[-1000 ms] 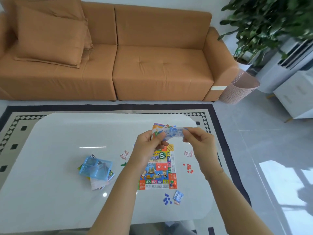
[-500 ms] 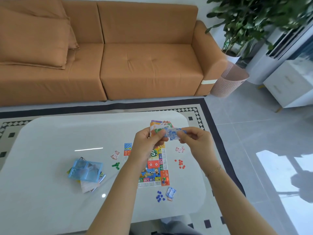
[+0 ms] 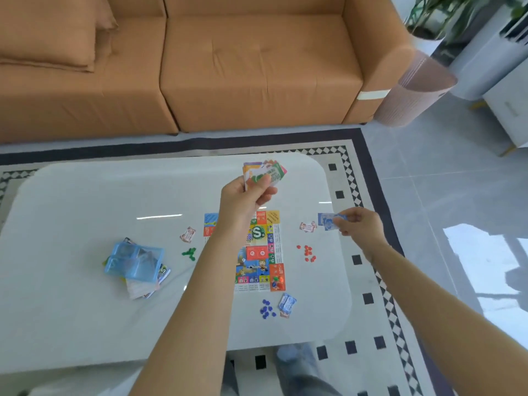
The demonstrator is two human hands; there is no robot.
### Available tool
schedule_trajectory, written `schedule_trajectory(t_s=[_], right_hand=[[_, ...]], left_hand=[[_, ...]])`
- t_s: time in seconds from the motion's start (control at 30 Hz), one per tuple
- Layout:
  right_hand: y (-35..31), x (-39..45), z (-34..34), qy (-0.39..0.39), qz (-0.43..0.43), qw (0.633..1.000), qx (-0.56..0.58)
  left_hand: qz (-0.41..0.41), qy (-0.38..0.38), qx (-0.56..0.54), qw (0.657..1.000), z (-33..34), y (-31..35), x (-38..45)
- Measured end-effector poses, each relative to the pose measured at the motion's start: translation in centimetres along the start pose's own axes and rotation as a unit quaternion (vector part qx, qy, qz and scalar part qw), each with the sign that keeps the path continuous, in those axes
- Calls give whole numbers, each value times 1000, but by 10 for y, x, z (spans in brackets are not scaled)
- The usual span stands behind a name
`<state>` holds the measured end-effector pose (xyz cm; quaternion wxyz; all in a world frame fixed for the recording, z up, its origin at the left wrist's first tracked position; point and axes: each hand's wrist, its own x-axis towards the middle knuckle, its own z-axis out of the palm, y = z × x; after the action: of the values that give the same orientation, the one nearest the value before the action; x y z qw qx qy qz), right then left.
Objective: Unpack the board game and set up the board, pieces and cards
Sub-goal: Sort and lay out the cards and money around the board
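On the white table [image 3: 85, 324], at the left, a clear blue plastic tray [image 3: 134, 261] lies on top of a few loose cards and leaflets. To its right sit a small card [image 3: 187, 234] and a cluster of green pieces [image 3: 189, 253]. The colourful game board [image 3: 258, 252] lies flat near the table's middle, partly hidden by the left forearm. The left hand [image 3: 245, 198] is raised above the board's far edge, gripping a fanned stack of paper money [image 3: 264, 174] between thumb and fingers. Near the front edge lie blue pieces [image 3: 266, 308] beside a blue note [image 3: 287, 302]. Right of the board are red pieces [image 3: 308, 252] and another small card [image 3: 307, 226]. The right hand [image 3: 360, 227] pinches 1 blue bill [image 3: 328, 221] low over the table's right side.
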<state>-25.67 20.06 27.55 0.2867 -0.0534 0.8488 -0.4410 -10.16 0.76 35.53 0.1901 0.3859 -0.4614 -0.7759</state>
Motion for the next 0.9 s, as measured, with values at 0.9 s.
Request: schedule_trajectory(t_s=[0.9], right_hand=[[160, 168, 121, 25, -58, 994, -85]], left_hand=[[-66, 11, 85, 994, -23, -200, 122]])
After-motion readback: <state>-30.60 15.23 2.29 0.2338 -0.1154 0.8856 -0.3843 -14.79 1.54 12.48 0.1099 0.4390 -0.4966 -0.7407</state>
